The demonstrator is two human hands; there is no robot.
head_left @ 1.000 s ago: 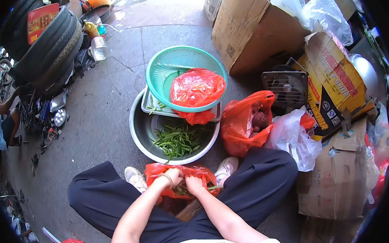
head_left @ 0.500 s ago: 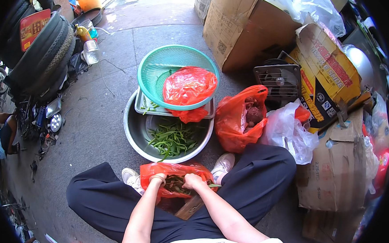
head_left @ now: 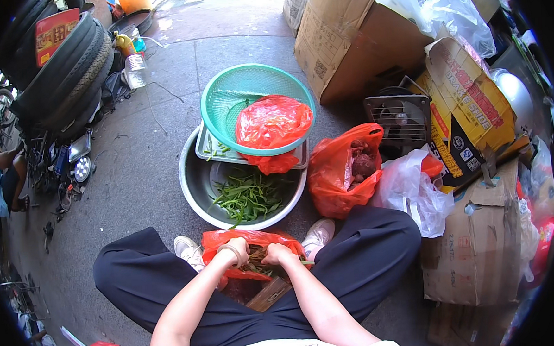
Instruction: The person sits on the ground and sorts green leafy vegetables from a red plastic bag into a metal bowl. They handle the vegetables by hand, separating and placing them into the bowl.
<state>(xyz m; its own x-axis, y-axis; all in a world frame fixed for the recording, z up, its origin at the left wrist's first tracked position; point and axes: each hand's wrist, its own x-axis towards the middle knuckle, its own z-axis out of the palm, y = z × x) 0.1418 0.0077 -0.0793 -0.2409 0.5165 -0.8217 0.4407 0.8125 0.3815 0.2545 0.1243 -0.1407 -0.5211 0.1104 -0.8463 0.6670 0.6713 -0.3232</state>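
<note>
Left hand (head_left: 236, 250) and right hand (head_left: 278, 254), curled but grasp unclear, flank stems (head_left: 257, 260) in a red plastic bag (head_left: 265, 237) nearside of the metal basin (head_left: 194, 184).

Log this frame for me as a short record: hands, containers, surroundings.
Left hand: at the left side of the open red bag; grip unclear
Right hand: at the same bag's opening, by plant stems; grip unclear
Metal basin: beyond the bag; holds leafy greens
Green basket: above a pale tray; holds a bunched red bag
Right side: second red bag, white plastic bag
Left side: stacked tyres
</note>
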